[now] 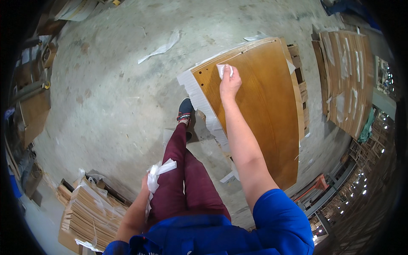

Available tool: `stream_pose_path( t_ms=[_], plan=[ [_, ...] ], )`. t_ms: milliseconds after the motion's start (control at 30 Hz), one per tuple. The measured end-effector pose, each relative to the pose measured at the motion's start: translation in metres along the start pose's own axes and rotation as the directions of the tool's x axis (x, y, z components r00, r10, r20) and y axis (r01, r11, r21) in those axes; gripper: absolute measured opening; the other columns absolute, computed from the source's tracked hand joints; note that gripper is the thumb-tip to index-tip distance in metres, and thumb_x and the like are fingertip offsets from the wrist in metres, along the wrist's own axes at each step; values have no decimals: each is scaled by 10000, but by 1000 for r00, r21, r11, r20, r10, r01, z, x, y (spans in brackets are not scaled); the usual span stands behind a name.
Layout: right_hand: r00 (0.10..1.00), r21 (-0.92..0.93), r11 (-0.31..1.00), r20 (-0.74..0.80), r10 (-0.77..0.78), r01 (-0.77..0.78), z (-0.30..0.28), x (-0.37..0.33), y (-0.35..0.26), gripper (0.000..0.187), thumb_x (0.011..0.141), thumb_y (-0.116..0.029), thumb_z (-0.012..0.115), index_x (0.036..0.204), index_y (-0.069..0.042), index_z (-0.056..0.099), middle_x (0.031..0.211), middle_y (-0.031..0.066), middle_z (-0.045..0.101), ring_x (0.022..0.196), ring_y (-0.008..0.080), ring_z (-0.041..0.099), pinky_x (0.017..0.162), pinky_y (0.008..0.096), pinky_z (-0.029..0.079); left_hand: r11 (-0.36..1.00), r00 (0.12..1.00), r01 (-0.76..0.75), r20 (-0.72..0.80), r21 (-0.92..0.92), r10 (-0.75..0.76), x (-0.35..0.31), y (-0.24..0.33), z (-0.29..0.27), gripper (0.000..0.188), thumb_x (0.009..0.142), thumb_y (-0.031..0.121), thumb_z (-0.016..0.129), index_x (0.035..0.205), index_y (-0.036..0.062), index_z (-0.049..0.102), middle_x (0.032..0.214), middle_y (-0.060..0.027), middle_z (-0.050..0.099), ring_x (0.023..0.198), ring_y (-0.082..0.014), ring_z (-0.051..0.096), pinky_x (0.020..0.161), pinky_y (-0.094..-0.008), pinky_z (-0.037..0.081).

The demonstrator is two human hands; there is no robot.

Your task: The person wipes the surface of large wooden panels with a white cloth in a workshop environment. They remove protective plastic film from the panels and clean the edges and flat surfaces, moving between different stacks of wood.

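A brown varnished wooden panel (263,110) lies flat on top of a stack to my right, with several small dark holes near its far left corner. My right hand (230,83) is closed on a folded white wipe (222,70), pressed to the panel near that corner. Down beside my thigh, my left hand (145,183) grips a crumpled strip of white wrapping sheet (156,173); its fingers are partly hidden by the strip. White foam sheeting (204,106) sticks out from under the panel along its left edge.
A wooden pallet (302,87) shows under the panel's right side. Stacked boards stand at the far right (350,80) and lower left (87,214). A torn white strip (161,47) lies on the concrete floor (114,93). My shoe (185,108) is beside the stack.
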State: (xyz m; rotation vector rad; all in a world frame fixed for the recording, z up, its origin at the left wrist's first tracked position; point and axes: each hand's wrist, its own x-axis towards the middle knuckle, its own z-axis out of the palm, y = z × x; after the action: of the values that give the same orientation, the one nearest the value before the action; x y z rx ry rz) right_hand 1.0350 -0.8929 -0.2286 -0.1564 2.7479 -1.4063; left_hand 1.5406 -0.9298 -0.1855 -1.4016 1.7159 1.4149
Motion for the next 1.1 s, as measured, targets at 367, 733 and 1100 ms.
stream_pose_path(
  t_ms=[367, 733, 1100],
  plan=[
    [979, -69, 996, 202, -35, 50, 12, -35, -13, 281, 897, -312, 555, 904, -45, 640, 778, 181, 647, 723, 337, 645, 634, 397, 490, 990, 997, 57, -35, -128, -62, -7, 3, 17, 291, 886, 151, 502, 1143, 51, 594, 926, -100, 663, 820, -148, 604, 727, -324, 479],
    [960, -60, 992, 265, -90, 110, 9, -33, -7, 290, 885, -327, 556, 899, -52, 648, 772, 193, 640, 734, 363, 637, 645, 418, 487, 892, 927, 318, 94, 322, -364, -8, 39, 46, 652, 895, 597, 301, 1203, 80, 553, 1084, -250, 609, 1088, -366, 560, 880, -484, 440],
    [923, 0, 975, 323, -210, 222, -6, -34, 4, 303, 848, -314, 617, 873, -16, 665, 732, 182, 650, 680, 279, 653, 633, 369, 494, 895, 871, 446, -229, 1, -434, -59, -23, 125, 441, 898, 474, 392, 1071, 127, 604, 939, -224, 642, 913, -409, 606, 763, -479, 459]
  ],
)
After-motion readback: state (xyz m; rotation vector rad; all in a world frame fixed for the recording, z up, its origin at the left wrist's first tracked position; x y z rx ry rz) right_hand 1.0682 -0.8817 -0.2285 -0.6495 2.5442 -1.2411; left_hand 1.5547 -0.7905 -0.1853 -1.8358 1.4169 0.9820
